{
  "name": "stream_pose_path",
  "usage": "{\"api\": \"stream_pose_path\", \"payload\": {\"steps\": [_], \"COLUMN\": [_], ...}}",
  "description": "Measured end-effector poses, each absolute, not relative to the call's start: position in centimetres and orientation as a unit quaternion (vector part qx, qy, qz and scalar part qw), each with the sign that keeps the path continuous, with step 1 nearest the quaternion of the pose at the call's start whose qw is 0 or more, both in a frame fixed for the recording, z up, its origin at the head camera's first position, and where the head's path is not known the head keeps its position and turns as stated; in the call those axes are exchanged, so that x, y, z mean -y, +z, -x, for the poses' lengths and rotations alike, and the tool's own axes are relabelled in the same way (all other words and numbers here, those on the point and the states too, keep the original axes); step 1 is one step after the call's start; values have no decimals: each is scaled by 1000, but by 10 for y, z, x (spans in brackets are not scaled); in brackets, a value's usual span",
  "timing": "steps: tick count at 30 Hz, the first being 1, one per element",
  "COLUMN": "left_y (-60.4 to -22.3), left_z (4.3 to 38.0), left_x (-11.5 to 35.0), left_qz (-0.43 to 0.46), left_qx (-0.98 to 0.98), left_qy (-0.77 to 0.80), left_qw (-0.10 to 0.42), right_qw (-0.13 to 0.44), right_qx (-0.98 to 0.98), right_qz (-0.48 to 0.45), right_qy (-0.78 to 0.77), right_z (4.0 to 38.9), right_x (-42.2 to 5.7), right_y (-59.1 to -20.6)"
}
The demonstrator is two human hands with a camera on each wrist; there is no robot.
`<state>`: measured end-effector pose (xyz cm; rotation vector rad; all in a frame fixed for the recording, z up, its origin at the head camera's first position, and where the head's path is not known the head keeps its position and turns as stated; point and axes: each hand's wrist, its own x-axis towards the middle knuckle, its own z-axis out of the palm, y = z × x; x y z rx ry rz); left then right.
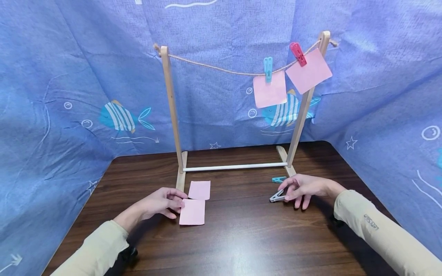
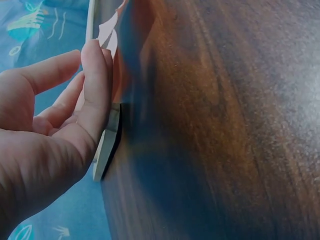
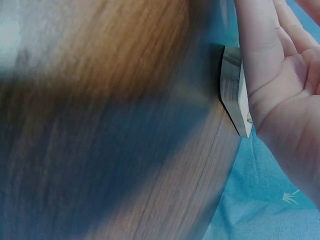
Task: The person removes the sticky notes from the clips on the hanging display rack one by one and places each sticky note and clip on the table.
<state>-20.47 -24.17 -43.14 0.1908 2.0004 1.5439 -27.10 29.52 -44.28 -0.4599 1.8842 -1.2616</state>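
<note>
Left hand (image 1: 162, 203): fingertips nearly together, pinching a square pink paper sheet (image 1: 192, 213) by its far-left corner!
Right hand (image 1: 301, 188): narrow pinch, grey plastic clothespin (image 1: 276, 196) (jutting left) at the fingertips.

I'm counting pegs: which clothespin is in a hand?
The grey clothespin, pinched in the right hand. The teal clothespin lies on the table; the light-blue clothespin and red clothespin clip pink paper squares to the rope.

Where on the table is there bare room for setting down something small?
The tabletop is bare between the loose pink papers and the grey clip, and nearer, between the sleeves. Crowded: left hand at the papers, right hand at the grey clip, blue clip behind.
</note>
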Motion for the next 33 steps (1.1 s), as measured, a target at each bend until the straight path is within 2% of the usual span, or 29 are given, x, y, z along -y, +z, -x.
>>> {"api": "stream_pose_path", "payload": {"steps": [10, 22, 33], "left_y": [-431, -428, -426], "left_z": [203, 205, 206], "left_x": [244, 249, 249], "left_qz": [-83, -69, -71], "left_qx": [-720, -721, -717], "left_qy": [602, 620, 624], "left_qw": [335, 302, 303], "right_qw": [396, 402, 407], "right_qx": [-755, -760, -763], "right_qz": [168, 168, 173], "right_qy": [-494, -482, -471], "right_z": [273, 272, 275], "right_x": [-301, -303, -303], "right_y": [-442, -436, -427]}}
